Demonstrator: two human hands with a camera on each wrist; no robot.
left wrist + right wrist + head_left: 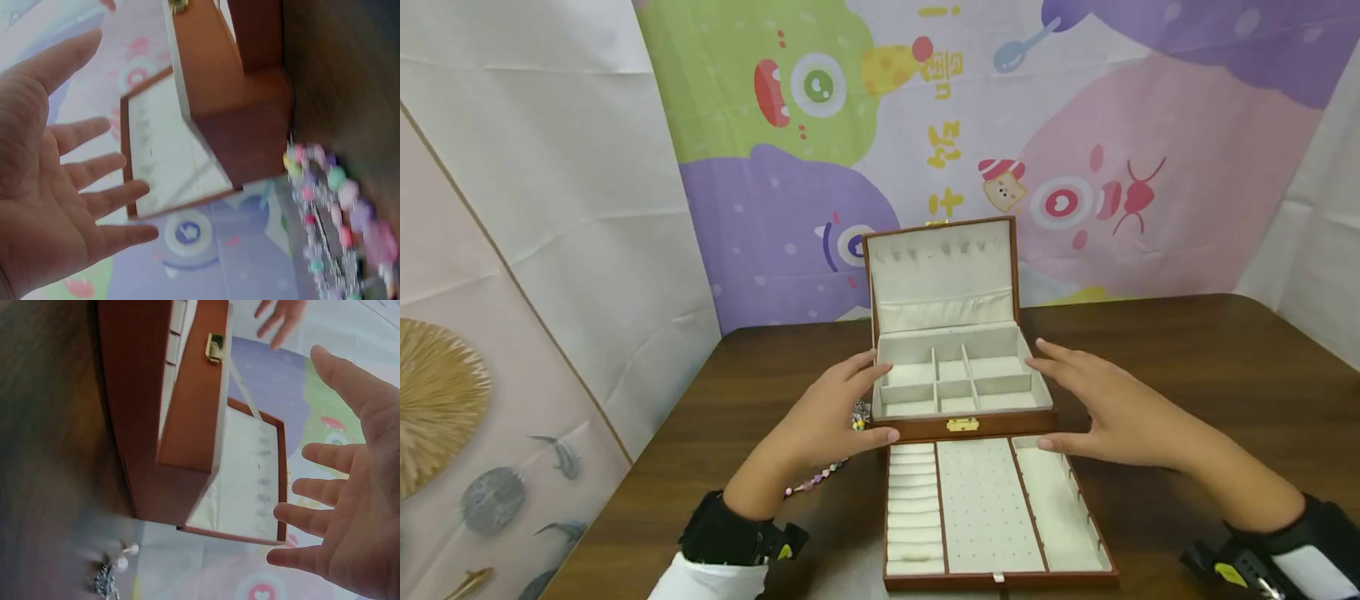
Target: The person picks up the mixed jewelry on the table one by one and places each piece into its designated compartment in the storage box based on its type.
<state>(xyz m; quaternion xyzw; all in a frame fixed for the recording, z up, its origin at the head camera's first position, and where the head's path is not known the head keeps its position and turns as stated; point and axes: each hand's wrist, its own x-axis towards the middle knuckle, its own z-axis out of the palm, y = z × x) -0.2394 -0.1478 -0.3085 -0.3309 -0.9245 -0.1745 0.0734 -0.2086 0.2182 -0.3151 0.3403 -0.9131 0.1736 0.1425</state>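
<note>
A brown jewelry box (917, 430) stands on the table with its lid (943, 283) raised. Its upper tray has several pale compartments, and a gold clasp (962, 425) sits on the front. Below, a drawer (988, 508) is pulled out toward me, with ring rolls (913, 508) on its left side. My left hand (823, 417) hovers at the box's left side, fingers spread and holding nothing. On the opposite side my right hand (1112, 408) is held up, palm facing the box, also with nothing in it. Both wrist views show gaps between fingers and box.
Colorful beaded strings (347, 194) lie on the table left of the box, partly hidden by my left hand in the head view. Silver jewelry (106, 581) and small white beads (123, 562) lie to its right. A cartoon-printed cloth (790, 225) hangs behind the table (1187, 358).
</note>
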